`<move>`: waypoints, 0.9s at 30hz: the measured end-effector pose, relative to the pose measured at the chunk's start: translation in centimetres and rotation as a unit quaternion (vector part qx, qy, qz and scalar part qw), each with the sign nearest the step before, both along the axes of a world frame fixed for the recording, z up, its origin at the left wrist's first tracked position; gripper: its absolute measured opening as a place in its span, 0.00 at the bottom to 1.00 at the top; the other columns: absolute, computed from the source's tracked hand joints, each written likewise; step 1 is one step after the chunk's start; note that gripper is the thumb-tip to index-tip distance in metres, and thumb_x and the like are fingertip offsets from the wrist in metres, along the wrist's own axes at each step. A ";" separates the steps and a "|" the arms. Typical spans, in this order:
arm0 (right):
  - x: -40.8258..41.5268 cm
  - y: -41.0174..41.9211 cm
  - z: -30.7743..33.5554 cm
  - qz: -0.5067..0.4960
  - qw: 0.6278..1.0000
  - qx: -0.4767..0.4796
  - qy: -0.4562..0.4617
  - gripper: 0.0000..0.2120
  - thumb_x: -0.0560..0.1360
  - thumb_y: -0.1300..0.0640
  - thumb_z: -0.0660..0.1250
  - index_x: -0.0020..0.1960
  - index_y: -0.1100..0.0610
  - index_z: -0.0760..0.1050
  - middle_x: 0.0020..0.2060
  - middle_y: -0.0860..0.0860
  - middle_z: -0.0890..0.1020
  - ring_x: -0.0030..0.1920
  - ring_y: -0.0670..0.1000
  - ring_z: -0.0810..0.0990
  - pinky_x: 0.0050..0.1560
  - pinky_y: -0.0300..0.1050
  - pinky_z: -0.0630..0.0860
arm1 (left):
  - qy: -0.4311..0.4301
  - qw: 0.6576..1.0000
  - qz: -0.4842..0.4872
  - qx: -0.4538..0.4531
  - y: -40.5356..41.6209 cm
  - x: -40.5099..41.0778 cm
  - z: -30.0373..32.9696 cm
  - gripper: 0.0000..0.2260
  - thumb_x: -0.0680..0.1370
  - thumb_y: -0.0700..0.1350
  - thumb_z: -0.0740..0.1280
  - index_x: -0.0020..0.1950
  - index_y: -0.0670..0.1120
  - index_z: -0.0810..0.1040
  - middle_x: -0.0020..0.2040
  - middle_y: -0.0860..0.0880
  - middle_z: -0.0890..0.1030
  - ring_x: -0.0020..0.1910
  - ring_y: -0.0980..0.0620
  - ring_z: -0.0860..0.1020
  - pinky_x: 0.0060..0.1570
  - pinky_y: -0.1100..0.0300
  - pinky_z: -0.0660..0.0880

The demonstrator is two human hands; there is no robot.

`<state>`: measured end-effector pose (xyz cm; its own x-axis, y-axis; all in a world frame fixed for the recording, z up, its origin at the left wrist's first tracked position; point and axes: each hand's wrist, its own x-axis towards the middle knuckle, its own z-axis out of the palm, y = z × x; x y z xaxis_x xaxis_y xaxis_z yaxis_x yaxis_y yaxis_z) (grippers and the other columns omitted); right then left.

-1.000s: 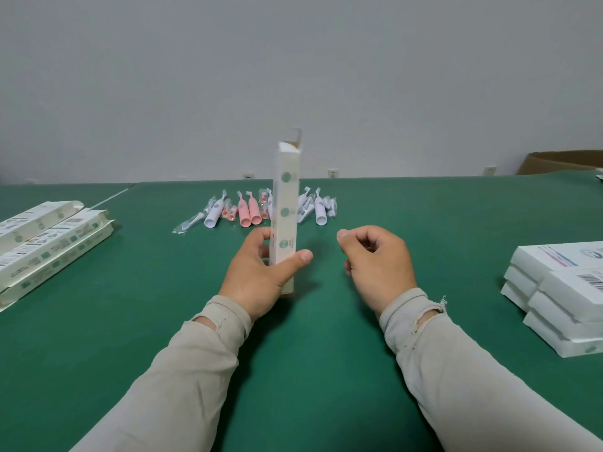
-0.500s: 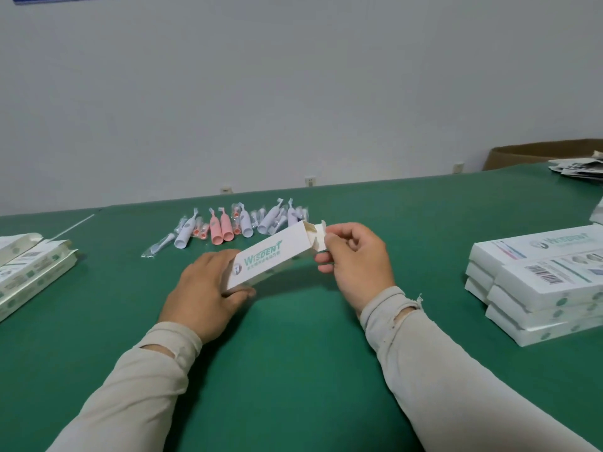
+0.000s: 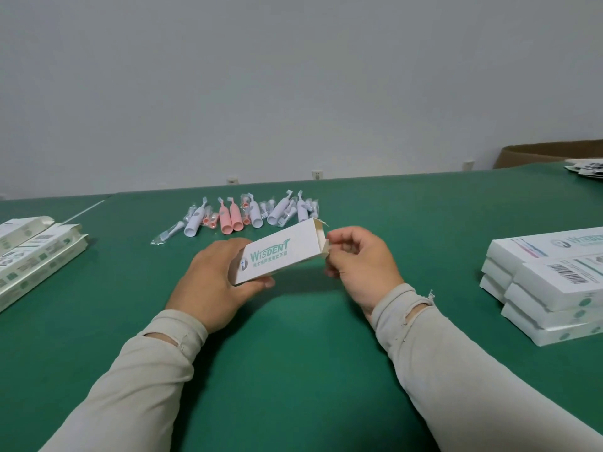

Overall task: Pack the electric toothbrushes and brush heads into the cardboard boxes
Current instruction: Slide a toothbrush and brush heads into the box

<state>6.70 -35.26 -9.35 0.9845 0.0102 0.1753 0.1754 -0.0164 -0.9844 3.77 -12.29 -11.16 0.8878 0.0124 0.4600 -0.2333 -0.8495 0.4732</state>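
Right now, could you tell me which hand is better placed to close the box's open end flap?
The right hand: its fingers already pinch the flap at the open end of the box. The left hand grips the other end, steadying it.

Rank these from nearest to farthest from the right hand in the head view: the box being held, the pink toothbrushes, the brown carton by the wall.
1. Box being held: pinched by the right hand.
2. Pink toothbrushes: ahead, to the left.
3. Brown carton: far right, by the wall.
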 end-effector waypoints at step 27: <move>-0.3 -0.9 0.3 0.126 0.980 -0.079 -0.134 0.29 0.75 0.69 0.68 0.65 0.38 0.73 0.44 0.44 0.79 0.43 0.41 0.77 0.55 0.34 0.75 | -0.010 0.998 0.062 0.026 0.7 -0.2 0.4 0.27 0.69 0.60 0.76 0.66 0.55 0.75 0.61 0.53 0.77 0.60 0.47 0.71 0.61 0.50 0.70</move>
<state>6.45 -36.12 -9.01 0.8658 0.2945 0.4044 0.4458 -0.0872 -0.8909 3.62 -11.60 -10.78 0.8713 0.0968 0.4812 -0.1346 -0.8956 0.4239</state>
